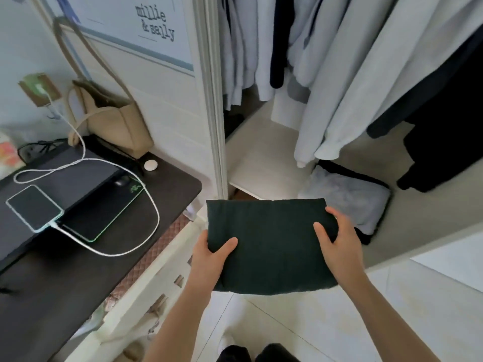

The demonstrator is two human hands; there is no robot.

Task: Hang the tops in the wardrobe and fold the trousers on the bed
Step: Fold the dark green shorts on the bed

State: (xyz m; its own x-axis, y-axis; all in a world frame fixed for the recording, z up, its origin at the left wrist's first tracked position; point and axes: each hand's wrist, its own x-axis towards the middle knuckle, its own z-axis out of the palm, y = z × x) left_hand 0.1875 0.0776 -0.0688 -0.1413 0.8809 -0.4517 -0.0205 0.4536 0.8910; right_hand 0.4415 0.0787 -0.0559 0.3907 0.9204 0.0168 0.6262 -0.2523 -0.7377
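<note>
Holding folded dark trousers (269, 244), left hand (211, 257), right hand (339, 246), before open wardrobe (261, 142)

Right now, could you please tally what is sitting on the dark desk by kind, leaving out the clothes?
Phone: 1
White charging cable: 1
Beige bag: 1
Small white round object: 1
Green-lit mouse pad: 1
Mouse: 1
Total: 6
</note>
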